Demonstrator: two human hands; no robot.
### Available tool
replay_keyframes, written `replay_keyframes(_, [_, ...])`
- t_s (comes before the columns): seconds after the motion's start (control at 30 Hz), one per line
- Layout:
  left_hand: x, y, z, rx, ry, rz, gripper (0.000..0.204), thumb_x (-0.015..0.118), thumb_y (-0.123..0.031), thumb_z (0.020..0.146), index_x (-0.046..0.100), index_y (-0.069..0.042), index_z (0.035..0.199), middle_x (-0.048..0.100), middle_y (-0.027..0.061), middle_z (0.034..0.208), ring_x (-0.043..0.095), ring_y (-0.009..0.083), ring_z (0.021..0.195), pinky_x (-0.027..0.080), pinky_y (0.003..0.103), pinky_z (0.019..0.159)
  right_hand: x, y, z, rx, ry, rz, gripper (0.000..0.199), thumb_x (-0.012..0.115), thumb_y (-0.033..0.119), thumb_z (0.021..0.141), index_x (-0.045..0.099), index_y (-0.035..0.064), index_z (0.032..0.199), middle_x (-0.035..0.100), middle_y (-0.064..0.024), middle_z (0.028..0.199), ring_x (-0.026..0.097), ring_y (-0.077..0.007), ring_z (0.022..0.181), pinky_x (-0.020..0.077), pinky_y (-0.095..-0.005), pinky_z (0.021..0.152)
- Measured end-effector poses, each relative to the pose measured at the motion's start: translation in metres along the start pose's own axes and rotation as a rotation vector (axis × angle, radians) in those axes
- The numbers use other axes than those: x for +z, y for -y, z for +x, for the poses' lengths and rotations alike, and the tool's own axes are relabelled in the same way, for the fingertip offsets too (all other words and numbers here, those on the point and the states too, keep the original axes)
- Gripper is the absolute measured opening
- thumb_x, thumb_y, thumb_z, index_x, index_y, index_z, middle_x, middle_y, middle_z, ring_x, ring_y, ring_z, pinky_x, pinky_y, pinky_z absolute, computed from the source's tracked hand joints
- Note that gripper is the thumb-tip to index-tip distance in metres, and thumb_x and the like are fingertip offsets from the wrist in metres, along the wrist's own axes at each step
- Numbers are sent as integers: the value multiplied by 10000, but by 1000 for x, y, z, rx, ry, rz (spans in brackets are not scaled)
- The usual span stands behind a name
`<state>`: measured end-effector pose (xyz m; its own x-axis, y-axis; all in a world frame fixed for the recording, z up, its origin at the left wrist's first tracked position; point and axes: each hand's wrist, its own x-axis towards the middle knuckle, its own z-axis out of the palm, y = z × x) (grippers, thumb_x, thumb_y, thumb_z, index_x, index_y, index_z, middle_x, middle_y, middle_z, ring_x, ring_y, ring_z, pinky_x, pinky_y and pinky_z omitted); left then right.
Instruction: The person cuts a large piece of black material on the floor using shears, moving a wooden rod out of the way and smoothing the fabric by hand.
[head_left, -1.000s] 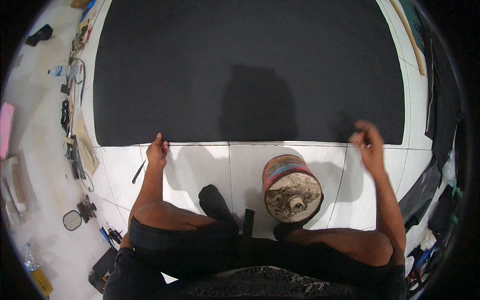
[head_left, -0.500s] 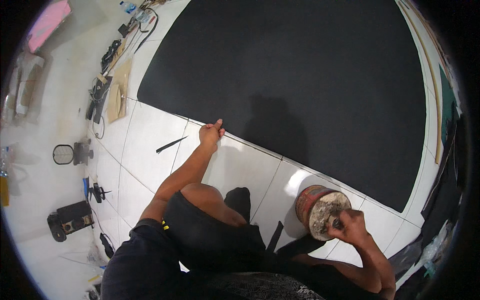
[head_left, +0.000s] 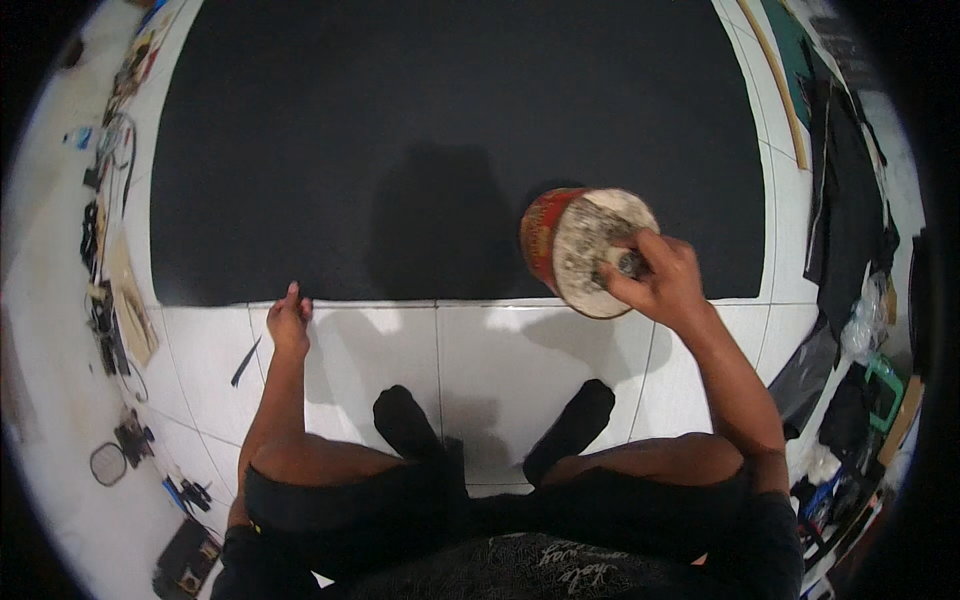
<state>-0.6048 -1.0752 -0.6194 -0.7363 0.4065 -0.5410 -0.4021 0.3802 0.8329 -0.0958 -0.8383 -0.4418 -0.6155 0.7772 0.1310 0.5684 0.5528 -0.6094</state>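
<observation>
My right hand [head_left: 660, 280] is closed on the dark knob at the centre of a stained, pale round lid. That lid belongs to a red tin can [head_left: 540, 235], which is tilted over the near edge of a large black sheet [head_left: 300, 120] spread on the tiles. Further left, my left hand [head_left: 289, 318] is at the sheet's near edge. One finger points onto the sheet and the others are curled; whether they pinch anything is hidden.
A thin black strip [head_left: 246, 362] lies on the white tiled floor [head_left: 500, 350] near my left forearm. Cables, tools and brown card [head_left: 132, 300] line the left wall. A long wooden strip [head_left: 790, 110], dark cloth [head_left: 845, 180] and clear plastic [head_left: 868, 320] lie along the right side.
My right hand has carried the can from the floor beside my leg forward over the sheet's edge. My left hand stays at the sheet's edge. The view has turned and shifted.
</observation>
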Motion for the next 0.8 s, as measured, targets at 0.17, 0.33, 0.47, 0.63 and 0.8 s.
replay_keyframes(0.17, [23,-37,-23,-44,-200,750,459,773,-383,850,579,20,951,641,132,847,628,232,732,538,332,629,-16,9,31,198,269,-177,371,735,386,773,605,73,922,685,-149,715,696,-320,640,567,-414,630])
replay_keyframes(0.33, [61,-123,-69,424,31,1169,529,721,-313,888,517,47,1219,654,172,1029,630,253,983,495,369,894,-39,24,31,284,554,-19,646,719,438,813,492,55,1281,691,-230,893,703,-370,851,549,-490,777])
replay_keyframes(0.47, [212,-216,-244,200,761,838,297,690,-145,905,577,-18,1149,658,93,1060,620,190,945,490,332,858,-101,77,-41,576,502,276,645,614,468,911,442,68,1388,673,-221,1036,669,-371,968,526,-503,845])
replay_keyframes(0.63, [231,-354,-419,148,840,1176,334,722,-278,888,647,-38,1107,687,106,981,643,204,902,507,330,805,-229,164,-117,951,662,540,554,514,516,948,588,54,1244,652,-233,1125,630,-380,1055,490,-493,893])
replay_keyframes(0.8, [179,-383,-436,22,744,1311,450,720,-404,847,677,3,1034,706,166,973,675,293,928,523,389,826,-328,132,-258,1152,529,345,620,573,615,875,671,67,1147,657,-259,1139,619,-383,1109,483,-462,949])
